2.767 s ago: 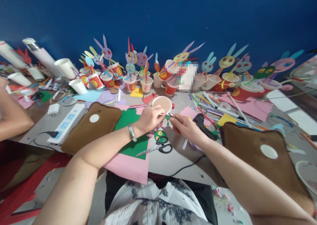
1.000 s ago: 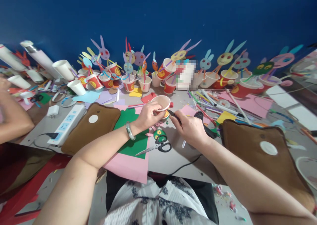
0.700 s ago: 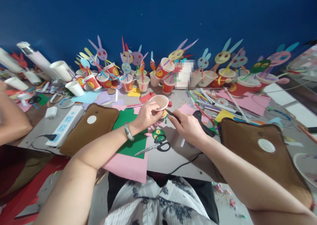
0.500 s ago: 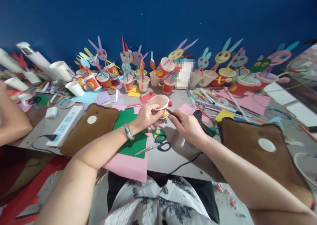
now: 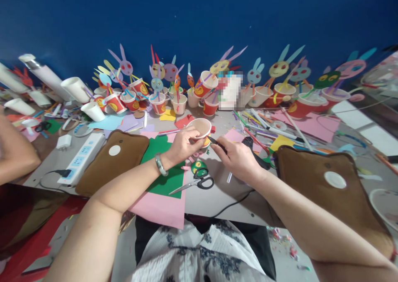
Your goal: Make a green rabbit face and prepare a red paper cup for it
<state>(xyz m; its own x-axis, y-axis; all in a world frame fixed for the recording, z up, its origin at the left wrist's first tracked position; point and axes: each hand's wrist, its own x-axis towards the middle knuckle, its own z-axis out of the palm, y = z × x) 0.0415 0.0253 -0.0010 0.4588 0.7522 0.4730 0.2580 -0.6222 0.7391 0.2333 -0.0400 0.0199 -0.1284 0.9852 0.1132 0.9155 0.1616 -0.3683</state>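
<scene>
My left hand (image 5: 187, 142) grips a paper cup (image 5: 203, 126) with a white rim and a red and yellow print, its thumb outside and fingers over the near rim. In my right hand (image 5: 241, 157) is a slim black pointed tool (image 5: 218, 144), its exact kind unclear; the tip meets the cup's right side. Black-handled scissors (image 5: 205, 182) lie below the cup, beside a green paper face with yellow eyes (image 5: 197, 166). Green paper (image 5: 166, 168) and pink paper (image 5: 168, 211) lie under my left forearm. A black glue gun (image 5: 263, 162), partly hidden, rests behind my right hand.
Decorated cups with paper rabbit faces (image 5: 281, 68) line the blue wall. Brown cushion-like pads (image 5: 311, 178) flank my arms. A white power strip (image 5: 82, 157) lies at left, near another person's arm (image 5: 18, 149). Pens and paper strips (image 5: 264, 124) clutter the right side.
The view has shifted very slightly. Both hands, the cup and the black tool stay in nearly the same places.
</scene>
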